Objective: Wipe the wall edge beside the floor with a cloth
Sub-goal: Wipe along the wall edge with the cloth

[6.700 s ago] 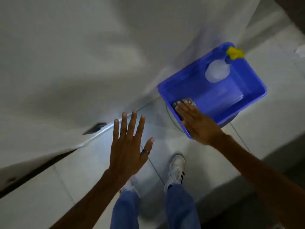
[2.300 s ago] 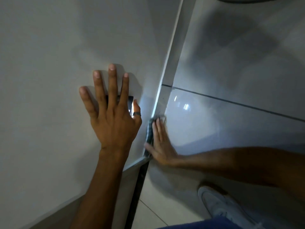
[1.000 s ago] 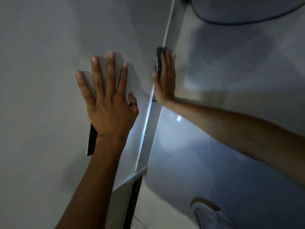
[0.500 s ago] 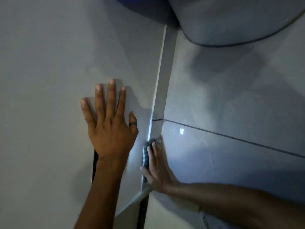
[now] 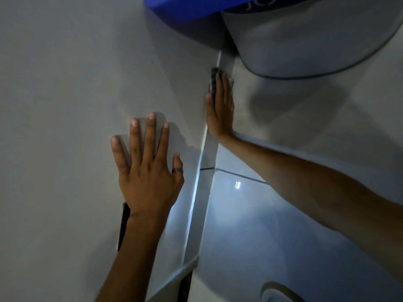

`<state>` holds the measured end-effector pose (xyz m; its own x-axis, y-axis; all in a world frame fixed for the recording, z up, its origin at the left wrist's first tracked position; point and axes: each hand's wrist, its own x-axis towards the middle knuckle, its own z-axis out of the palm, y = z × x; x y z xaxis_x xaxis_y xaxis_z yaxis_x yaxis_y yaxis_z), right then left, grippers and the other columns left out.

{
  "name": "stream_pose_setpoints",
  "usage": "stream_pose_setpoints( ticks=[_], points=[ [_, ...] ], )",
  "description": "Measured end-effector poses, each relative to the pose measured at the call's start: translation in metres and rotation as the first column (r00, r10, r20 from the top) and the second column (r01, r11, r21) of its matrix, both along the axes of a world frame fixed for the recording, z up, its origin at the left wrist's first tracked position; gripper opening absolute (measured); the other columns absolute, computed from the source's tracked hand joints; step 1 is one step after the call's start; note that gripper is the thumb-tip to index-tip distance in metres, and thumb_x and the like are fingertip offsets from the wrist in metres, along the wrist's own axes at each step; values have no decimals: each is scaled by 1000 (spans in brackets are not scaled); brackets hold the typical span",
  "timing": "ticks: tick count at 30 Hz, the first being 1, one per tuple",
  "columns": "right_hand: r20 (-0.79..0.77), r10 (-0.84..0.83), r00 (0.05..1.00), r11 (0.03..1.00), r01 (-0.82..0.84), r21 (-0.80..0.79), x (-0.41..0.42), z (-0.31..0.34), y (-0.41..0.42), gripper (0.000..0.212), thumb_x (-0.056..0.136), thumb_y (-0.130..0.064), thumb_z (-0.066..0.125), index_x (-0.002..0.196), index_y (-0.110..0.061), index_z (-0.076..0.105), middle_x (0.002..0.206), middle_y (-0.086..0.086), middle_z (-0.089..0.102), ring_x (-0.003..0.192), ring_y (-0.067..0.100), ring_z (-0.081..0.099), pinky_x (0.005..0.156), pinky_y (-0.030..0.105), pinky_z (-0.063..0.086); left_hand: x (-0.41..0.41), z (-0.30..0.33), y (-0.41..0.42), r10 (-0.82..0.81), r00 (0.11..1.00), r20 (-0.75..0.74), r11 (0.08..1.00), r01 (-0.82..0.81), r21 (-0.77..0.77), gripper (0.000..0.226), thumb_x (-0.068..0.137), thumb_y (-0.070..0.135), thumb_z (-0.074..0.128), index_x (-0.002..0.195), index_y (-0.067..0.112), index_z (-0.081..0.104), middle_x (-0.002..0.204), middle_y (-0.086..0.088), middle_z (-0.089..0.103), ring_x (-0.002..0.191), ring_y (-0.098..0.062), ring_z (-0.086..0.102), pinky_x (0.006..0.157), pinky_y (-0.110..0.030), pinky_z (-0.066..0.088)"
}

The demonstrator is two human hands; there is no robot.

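Wiping the base strip of the wall, 2 hands flat.

We see our left hand [image 5: 148,171], fingers spread wide and holding nothing, pressed on the pale grey wall [image 5: 65,83], a dark ring [image 5: 177,170] on its thumb. Right of it, our right hand [image 5: 220,110] lies flat, pressing the dark patterned cloth [image 5: 214,80] against the glossy wall edge strip [image 5: 207,162] beside the shiny tiled floor [image 5: 283,236], near the blue plastic tub [image 5: 185,7] at the top edge.
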<state>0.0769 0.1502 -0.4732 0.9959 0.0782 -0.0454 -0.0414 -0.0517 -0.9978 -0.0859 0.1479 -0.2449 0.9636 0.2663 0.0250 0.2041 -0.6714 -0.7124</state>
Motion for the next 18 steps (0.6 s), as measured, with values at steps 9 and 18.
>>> stream_pose_setpoints(
  ticks=[9, 18],
  points=[
    [-41, 683, 730, 727, -684, -61, -331, -22, -66, 82, 106, -68, 33, 165, -36, -13, 175, -9, -24, 162, 13, -23, 129, 65, 17, 1, 2, 0, -11, 1000, -4, 1000, 11, 8, 74, 108, 50, 40, 175, 23, 25, 183, -4, 8, 167, -27, 0, 129, -44, -30],
    [-69, 203, 977, 978, -199, 55, -126, 1, -13, 68, 105, -50, 32, 165, -33, 7, 177, 6, 9, 165, 28, 7, 133, 55, 12, -8, 4, 4, -46, 999, 15, 998, 46, -46, 72, 110, 49, 42, 174, 21, 29, 182, -6, 12, 167, -26, 0, 131, -42, -25]
  ],
)
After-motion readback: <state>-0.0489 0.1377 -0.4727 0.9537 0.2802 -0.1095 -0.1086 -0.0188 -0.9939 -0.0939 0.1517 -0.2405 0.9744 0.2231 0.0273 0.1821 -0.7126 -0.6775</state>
